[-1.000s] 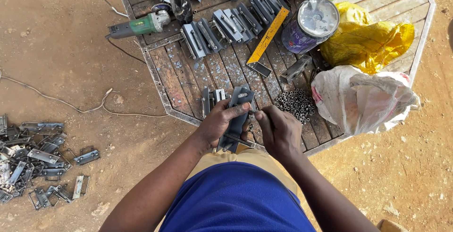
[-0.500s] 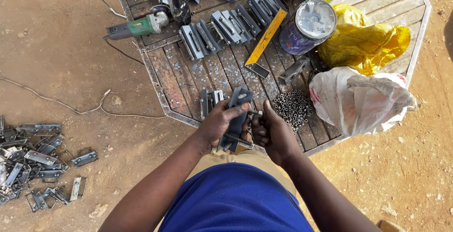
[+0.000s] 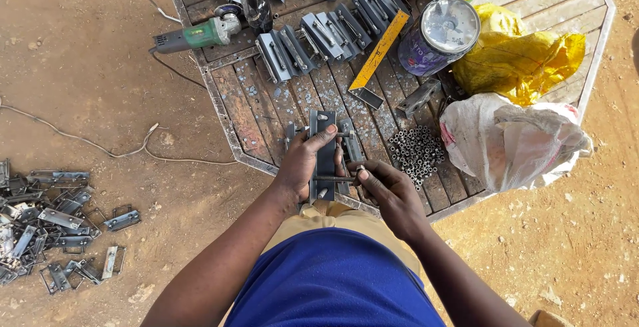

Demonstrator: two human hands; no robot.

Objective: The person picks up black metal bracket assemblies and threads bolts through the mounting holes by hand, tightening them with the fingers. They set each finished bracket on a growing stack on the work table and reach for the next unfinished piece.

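My left hand (image 3: pixel 303 164) grips a long grey metal bracket (image 3: pixel 324 157), held upright against the near edge of the wooden table (image 3: pixel 253 111). My right hand (image 3: pixel 389 190) pinches a thin steel rod (image 3: pixel 336 178) that lies crosswise over the bracket's lower part. More flat metal pieces (image 3: pixel 351 144) lie on the table just behind the bracket. A heap of small metal nuts or bushes (image 3: pixel 414 153) sits to the right of my hands.
Rows of finished brackets (image 3: pixel 319 31), a green angle grinder (image 3: pixel 196 35), a yellow ruler (image 3: pixel 377 57), a paint tin (image 3: pixel 439 34), a yellow bag (image 3: pixel 519 61) and a white sack (image 3: pixel 509 141) crowd the table. Several brackets (image 3: pixel 50 220) lie on the dirt at left, near a cable (image 3: pixel 100 144).
My right hand has brought the thin rod across the bracket's lower part. My left hand has shifted its grip slightly on the bracket, which stays at the table edge.
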